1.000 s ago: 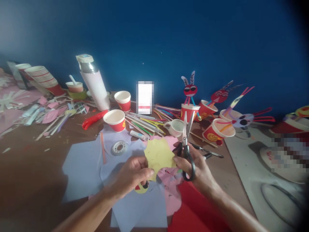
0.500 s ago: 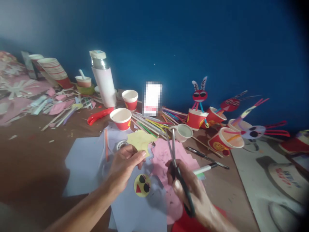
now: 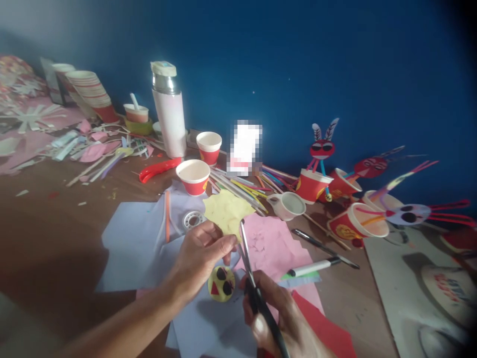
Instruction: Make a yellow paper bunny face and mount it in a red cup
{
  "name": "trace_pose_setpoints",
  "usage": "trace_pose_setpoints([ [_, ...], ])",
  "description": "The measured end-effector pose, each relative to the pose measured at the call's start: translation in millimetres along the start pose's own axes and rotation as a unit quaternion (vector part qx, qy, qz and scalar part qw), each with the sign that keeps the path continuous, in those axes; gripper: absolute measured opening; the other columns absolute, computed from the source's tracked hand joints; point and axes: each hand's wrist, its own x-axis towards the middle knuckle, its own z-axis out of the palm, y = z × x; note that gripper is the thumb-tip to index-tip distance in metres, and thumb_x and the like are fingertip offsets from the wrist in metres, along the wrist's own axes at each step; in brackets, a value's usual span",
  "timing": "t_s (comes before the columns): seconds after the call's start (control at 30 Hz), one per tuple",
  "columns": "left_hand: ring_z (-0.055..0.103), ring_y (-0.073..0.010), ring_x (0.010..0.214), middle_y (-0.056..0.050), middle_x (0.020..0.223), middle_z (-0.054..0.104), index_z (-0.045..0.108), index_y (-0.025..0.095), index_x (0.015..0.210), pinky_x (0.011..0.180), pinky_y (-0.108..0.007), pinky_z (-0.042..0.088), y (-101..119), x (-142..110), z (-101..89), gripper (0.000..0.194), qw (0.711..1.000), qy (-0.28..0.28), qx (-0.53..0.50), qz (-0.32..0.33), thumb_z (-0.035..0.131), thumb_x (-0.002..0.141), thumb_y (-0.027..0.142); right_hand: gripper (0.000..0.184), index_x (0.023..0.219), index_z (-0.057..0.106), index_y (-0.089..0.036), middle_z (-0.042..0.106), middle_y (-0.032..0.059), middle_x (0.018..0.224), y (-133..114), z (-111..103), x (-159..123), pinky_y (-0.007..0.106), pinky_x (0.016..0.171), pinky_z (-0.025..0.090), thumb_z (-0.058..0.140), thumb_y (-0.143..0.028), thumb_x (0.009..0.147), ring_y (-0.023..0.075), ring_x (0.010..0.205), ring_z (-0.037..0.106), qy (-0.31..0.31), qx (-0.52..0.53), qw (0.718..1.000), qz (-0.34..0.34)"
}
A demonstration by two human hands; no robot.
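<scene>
My left hand (image 3: 208, 248) is closed in a pinch, thumb against fingers. Its fingertips overlap the lower edge of a torn-edged yellow paper (image 3: 228, 209); whatever lies between them is too small or hidden to tell. Scissors (image 3: 249, 268) with black handles are gripped in my right hand (image 3: 272, 313). Their blades stand slightly apart, right beside the left fingertips. Below the left hand, a round yellow paper face (image 3: 221, 291) with black glasses and a red beak lies on pale blue paper (image 3: 208, 330). Pink paper (image 3: 274, 243) lies behind the blades.
Red paper cups (image 3: 193, 181), a white flask (image 3: 169, 119) and a glowing pixelated rectangle (image 3: 244, 146) stand towards the blue wall. Cup figures (image 3: 315, 184), a marker (image 3: 315, 267) and a pen (image 3: 324, 247) are at right. A tape roll (image 3: 194, 220) lies beyond my left hand.
The scissors have moved left and down, bringing their blades beside my left fingertips. My left hand keeps its pinch and has shifted slightly right. The whole view has shifted a little.
</scene>
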Motion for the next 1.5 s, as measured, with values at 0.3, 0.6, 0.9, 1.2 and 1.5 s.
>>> trace_pose_setpoints([
  [0.3,0.052,-0.0096,0.050,0.003,0.054,0.058,0.052,0.016,0.063,0.050,-0.022,0.041,7.1,-4.7,7.2,0.022,1.000,-0.004,-0.004,-0.023,0.070,0.068,0.028,0.046,0.084,0.050,-0.020,0.046,-0.0014,0.072,0.5,-3.7,-3.4,0.023,0.054,0.036,0.053,-0.065,0.079,0.0123,0.062,0.042,-0.031,-0.026,0.998,0.044],
  [0.6,0.052,-0.0088,0.048,0.004,0.054,0.056,0.054,0.015,0.067,0.048,-0.021,0.042,2.4,-4.5,8.6,0.020,0.999,-0.033,-0.028,-0.023,0.069,0.068,0.028,0.050,0.091,0.052,-0.020,0.048,0.0003,0.073,11.9,-4.5,-5.9,0.023,0.052,0.035,0.053,-0.068,0.078,0.0129,0.061,0.041,-0.013,-0.009,0.999,0.035],
  [0.9,0.053,-0.0082,0.048,0.004,0.057,0.057,0.056,0.014,0.073,0.048,-0.020,0.044,0.8,-4.5,9.7,0.017,0.998,-0.043,-0.031,-0.027,0.068,0.070,0.026,0.047,0.093,0.049,-0.021,0.043,-0.0034,0.068,14.9,-4.6,-3.1,0.020,0.049,0.030,0.054,-0.065,0.080,0.0099,0.057,0.036,-0.032,0.041,0.998,0.022],
  [1.2,0.052,-0.0079,0.048,0.004,0.056,0.056,0.055,0.014,0.073,0.048,-0.020,0.043,-0.7,-4.0,9.0,0.018,0.998,-0.050,-0.024,-0.029,0.068,0.071,0.026,0.041,0.096,0.051,-0.020,0.044,-0.0038,0.068,15.1,-4.0,-3.9,0.020,0.050,0.028,0.057,-0.058,0.082,0.0094,0.058,0.033,-0.031,0.076,0.997,0.015],
  [1.5,0.053,-0.0086,0.047,0.004,0.055,0.057,0.055,0.015,0.072,0.047,-0.021,0.043,-0.8,-4.5,8.0,0.019,0.998,-0.051,-0.033,-0.027,0.069,0.071,0.027,0.039,0.098,0.054,-0.019,0.045,-0.0044,0.068,18.9,-3.2,-3.2,0.019,0.051,0.029,0.063,-0.053,0.081,0.0090,0.058,0.034,-0.018,0.095,0.995,0.009],
])
